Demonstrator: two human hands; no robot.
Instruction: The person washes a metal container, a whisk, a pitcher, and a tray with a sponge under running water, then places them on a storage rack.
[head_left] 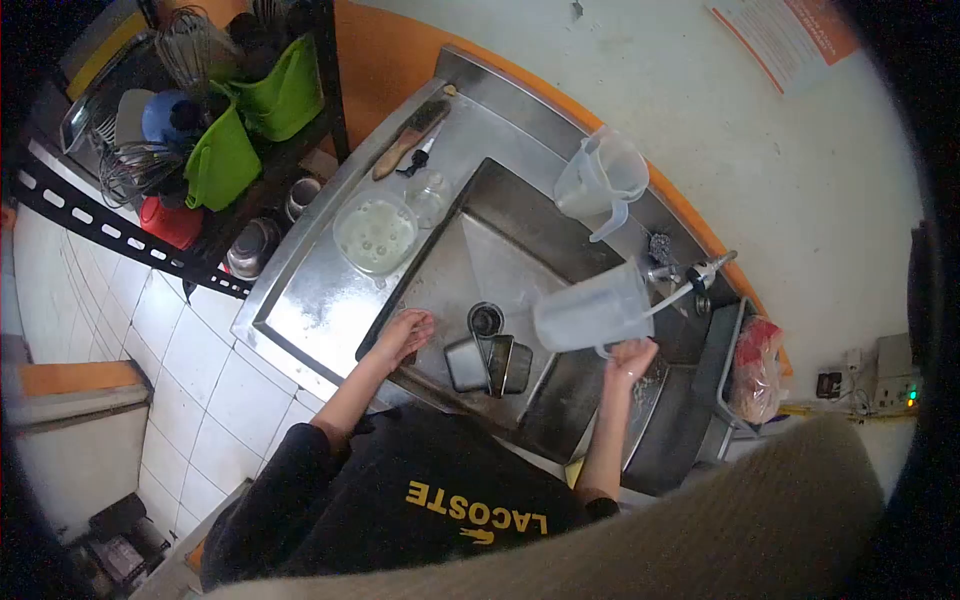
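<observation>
My right hand [630,362] is closed around the handle of a large translucent plastic jug [592,308]. The jug lies tilted on its side over the sink [515,250], its base end near the faucet. Nothing shows in my left hand [405,335], which hovers at the sink's near left edge with fingers loosely bent and apart from the thumb. Between my hands, small metal containers [468,364] rest in the sink beside a round dark drain [486,319].
Left of the sink are a bowl of foamy liquid [375,235], a clear container [428,198] and a brush [411,138]. Behind it stand clear pitchers [602,172] and the faucet [705,268]. A rack [130,240] holds green baskets [222,160]; a bagged item [757,370] sits right.
</observation>
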